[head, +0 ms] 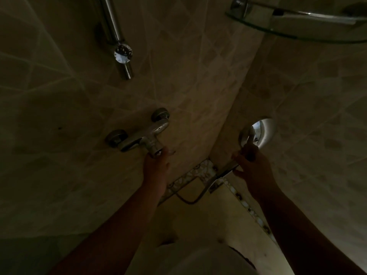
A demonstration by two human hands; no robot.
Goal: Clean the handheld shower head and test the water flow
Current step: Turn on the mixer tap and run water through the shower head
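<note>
Head view looks down two bare arms into a dim tiled shower corner. At about 3 o'clock from centre the right hand (pixel 251 165) grips the handle of the shower head (pixel 258 132), fingers curled round it, and holds the head up close to the right wall. It is a round chrome dome, and what shows is its shiny back catching a bright reflection; the spray face is turned away, so I cannot tell whether it is clean or scaled. The hose (pixel 198 197) runs from the handle down toward 6 o'clock in a loop near the mosaic border.

Just left of centre the left hand (pixel 156 165) reaches to the mixer (pixel 143 137) on the left wall, its fingers at the lever at the front of the valve; whether they curl round it or only press on it is too dark to say. No water is visible coming from the shower head or the mixer.

My judgement: with one hand on the valve and the other aiming the head, this looks like the flow test about to begin, with cleaning possibly behind it, though no cloth or brush shows. At 11 o'clock a chrome rail (pixel 113 26) runs down the wall; at 1 o'clock sits a glass shelf (pixel 297 35).
</note>
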